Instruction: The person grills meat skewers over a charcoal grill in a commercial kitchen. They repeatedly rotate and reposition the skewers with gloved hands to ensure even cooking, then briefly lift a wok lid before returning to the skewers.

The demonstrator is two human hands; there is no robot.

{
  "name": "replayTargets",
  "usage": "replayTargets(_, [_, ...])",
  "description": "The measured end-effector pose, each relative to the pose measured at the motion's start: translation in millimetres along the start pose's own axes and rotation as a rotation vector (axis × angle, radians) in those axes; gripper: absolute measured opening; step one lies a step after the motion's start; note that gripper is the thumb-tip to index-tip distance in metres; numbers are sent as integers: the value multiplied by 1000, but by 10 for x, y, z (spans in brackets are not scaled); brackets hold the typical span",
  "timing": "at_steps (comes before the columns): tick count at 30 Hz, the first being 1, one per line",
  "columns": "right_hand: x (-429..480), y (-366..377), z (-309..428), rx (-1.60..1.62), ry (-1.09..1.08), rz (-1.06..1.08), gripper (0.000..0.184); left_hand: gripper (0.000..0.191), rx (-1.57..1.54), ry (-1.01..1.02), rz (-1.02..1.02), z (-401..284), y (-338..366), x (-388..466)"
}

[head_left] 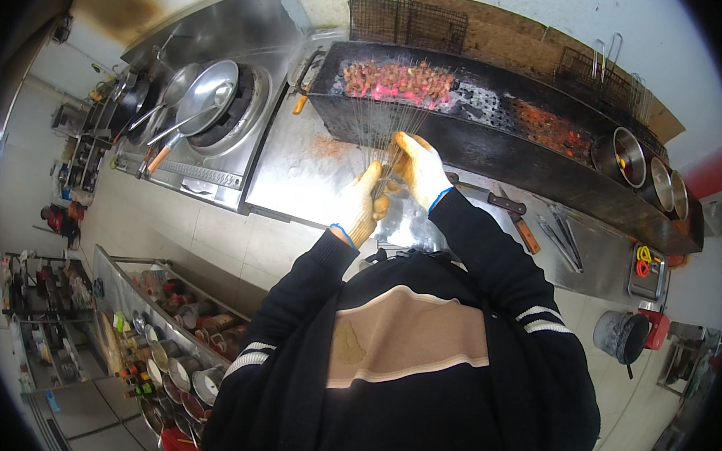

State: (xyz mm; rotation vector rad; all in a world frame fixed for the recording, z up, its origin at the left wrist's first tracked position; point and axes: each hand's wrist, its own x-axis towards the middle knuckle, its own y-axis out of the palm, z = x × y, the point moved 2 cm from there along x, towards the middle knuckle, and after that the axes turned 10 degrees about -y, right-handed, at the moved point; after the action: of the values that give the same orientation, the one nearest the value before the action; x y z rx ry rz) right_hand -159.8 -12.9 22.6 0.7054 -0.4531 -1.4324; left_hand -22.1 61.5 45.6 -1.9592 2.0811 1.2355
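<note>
Several meat skewers [401,82] lie side by side over glowing coals at the left part of a long charcoal grill [391,131]. Their thin metal rods [383,115] come together toward me over the grill's front edge. My left hand [362,204], in a yellow-and-white work glove, is closed around the gathered rod ends. Gloved the same way, my right hand [415,167] is at the rods just above the left, its fingers curled at the right side of the bundle. Whether it grips any rods is hidden behind the fingers.
Knives [522,226] and metal tongs [562,238] lie on the steel counter [296,172] at right. Metal pots [629,156] stand on the grill's right end. At left, a wok [211,95] with a ladle sits by a burner. Seasoning containers [184,373] fill a station behind me.
</note>
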Motion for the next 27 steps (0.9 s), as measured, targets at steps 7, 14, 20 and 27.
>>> replayTargets(7, [17, 3, -54, 41, 4, -109, 27, 42, 17, 61, -16, 49, -37, 56])
replayTargets(14, [-53, 207, -54, 103, 138, 54, 25, 35, -8, 61, -10, 136, -149, 103])
replayTargets(20, [-65, 204, -72, -27, 43, 22, 21, 35, -73, -4, 9, 82, -114, 24])
replayTargets(27, [-6, 225, 32, -65, 80, 149, 21, 26, -75, -55, 16, 0, -13, 0])
